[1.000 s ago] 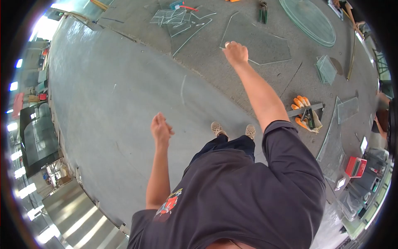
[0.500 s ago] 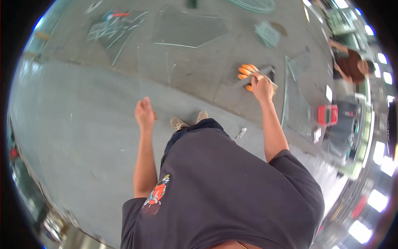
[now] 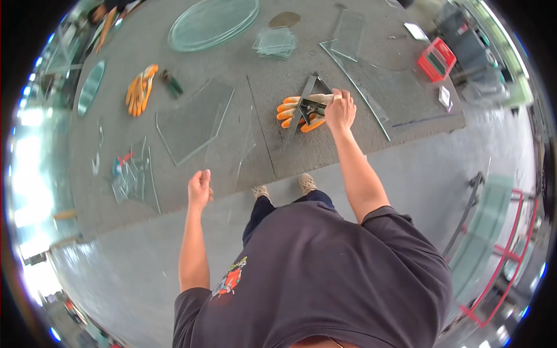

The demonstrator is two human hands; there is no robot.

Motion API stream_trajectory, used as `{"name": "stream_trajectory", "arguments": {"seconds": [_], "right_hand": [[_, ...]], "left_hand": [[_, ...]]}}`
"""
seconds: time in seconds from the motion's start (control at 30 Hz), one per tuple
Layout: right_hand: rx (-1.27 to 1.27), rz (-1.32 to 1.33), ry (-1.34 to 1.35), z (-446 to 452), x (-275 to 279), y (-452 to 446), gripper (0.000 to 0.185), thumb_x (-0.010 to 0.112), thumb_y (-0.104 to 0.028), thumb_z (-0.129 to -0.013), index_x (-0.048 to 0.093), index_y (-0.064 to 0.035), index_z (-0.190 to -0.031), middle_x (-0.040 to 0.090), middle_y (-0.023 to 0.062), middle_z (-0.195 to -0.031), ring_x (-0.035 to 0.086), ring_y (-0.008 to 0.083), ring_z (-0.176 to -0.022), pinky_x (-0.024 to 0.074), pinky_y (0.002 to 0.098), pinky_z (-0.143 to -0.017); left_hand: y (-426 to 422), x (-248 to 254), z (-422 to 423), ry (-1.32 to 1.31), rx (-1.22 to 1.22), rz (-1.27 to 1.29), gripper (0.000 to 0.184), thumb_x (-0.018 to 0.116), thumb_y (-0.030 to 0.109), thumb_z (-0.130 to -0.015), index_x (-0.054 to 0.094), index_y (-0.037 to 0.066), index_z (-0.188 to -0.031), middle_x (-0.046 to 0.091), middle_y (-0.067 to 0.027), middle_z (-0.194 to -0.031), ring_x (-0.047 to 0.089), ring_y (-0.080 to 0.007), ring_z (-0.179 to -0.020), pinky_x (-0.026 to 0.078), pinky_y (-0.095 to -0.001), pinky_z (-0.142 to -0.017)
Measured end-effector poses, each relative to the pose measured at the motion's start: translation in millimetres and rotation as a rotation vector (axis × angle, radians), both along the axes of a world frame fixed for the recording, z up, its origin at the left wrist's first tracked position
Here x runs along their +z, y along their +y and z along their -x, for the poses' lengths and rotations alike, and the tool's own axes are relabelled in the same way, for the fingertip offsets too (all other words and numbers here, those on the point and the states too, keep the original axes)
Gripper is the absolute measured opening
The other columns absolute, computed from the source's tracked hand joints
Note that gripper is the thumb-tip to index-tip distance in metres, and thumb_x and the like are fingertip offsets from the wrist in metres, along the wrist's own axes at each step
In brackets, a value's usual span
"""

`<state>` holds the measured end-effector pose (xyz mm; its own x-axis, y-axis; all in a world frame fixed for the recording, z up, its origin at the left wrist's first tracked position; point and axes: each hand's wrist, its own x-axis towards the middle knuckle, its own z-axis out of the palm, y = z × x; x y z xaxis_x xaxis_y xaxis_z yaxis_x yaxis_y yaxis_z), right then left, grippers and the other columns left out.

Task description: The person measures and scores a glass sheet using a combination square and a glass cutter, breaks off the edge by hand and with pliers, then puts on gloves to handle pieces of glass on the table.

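Observation:
My right hand (image 3: 340, 110) is at the right end of an orange-and-white glove (image 3: 288, 110), its fingers bent down and pressed together on the cuff edge. On this glove lie a dark metal square (image 3: 300, 110) and a small black tool (image 3: 313, 108). My left hand (image 3: 199, 188) hangs near the table's front edge with fingers curled; what it holds, if anything, cannot be made out. Just beyond it lies a large angular glass sheet (image 3: 194, 123). Broken glass pieces (image 3: 131, 177) with a red-and-blue tool (image 3: 122, 162) lie to its left.
The grey table (image 3: 261, 156) bears oval glass (image 3: 214, 24), small stacked panes (image 3: 275, 42), a long glass piece (image 3: 371, 95), another glove pair (image 3: 141, 91), pliers (image 3: 172, 84) and a red box (image 3: 436, 60). Another person's arm (image 3: 105, 28) is at the far left. A red-framed rack (image 3: 502, 255) stands right.
The view has swung across the table. My right hand has moved from the angular glass to the glove with the metal square. My left hand stays low and curled.

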<state>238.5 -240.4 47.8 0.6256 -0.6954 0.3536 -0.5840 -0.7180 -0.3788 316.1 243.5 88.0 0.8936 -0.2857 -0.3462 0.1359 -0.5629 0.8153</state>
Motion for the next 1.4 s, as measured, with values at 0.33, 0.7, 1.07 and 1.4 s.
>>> {"name": "stream_trajectory", "arguments": {"seconds": [0.33,0.7,1.07,1.4], "right_hand": [[-0.118,0.288,0.448,-62.5,3.2,-49.6,0.022,0.059,-0.023,-0.098,0.069,-0.0071,-0.110,0.069,0.0122,-0.114,0.069,0.0289,-0.109,0.0579,0.0428,-0.083],[-0.083,-0.940,-0.957,167.4,111.6,152.5,0.034,0.052,-0.025,-0.105,0.059,0.0018,-0.126,0.074,0.0211,-0.114,0.071,0.0248,-0.067,0.0564,0.0305,-0.055],[-0.348,-1.332,-1.246,269.3,56.6,398.0,0.015,0.056,-0.002,-0.098,0.057,-0.0074,-0.112,0.070,0.0141,-0.112,0.068,0.0129,-0.072,0.0534,0.0237,-0.057],[-0.615,-1.236,-1.136,224.9,-9.9,437.1,0.040,0.055,-0.005,-0.095,0.050,-0.0016,-0.135,0.067,0.0077,-0.100,0.060,0.0087,-0.066,0.0426,0.0219,-0.053]], "left_hand": [[-2.2,-15.2,-82.0,0.057,-0.333,-0.009,0.049,0.062,0.051,-0.102,0.057,0.006,-0.082,0.051,0.0012,-0.059,0.053,-0.0085,-0.047,0.044,-0.0274,-0.040],[-26.8,-7.0,-82.8,0.015,-0.850,-0.040,0.050,0.064,0.049,-0.101,0.057,0.005,-0.079,0.052,0.0021,-0.055,0.051,-0.0081,-0.047,0.039,-0.0281,-0.046],[-105.3,-36.3,-25.9,-0.009,-1.020,-0.134,0.050,0.062,0.052,-0.101,0.062,0.003,-0.087,0.059,-0.0036,-0.059,0.059,-0.0122,-0.048,0.045,-0.0304,-0.041],[-108.5,-34.2,-26.5,0.096,-1.021,-0.116,0.050,0.059,0.057,-0.101,0.058,0.008,-0.088,0.056,-0.0027,-0.056,0.053,-0.0124,-0.039,0.036,-0.0269,-0.035]]}}
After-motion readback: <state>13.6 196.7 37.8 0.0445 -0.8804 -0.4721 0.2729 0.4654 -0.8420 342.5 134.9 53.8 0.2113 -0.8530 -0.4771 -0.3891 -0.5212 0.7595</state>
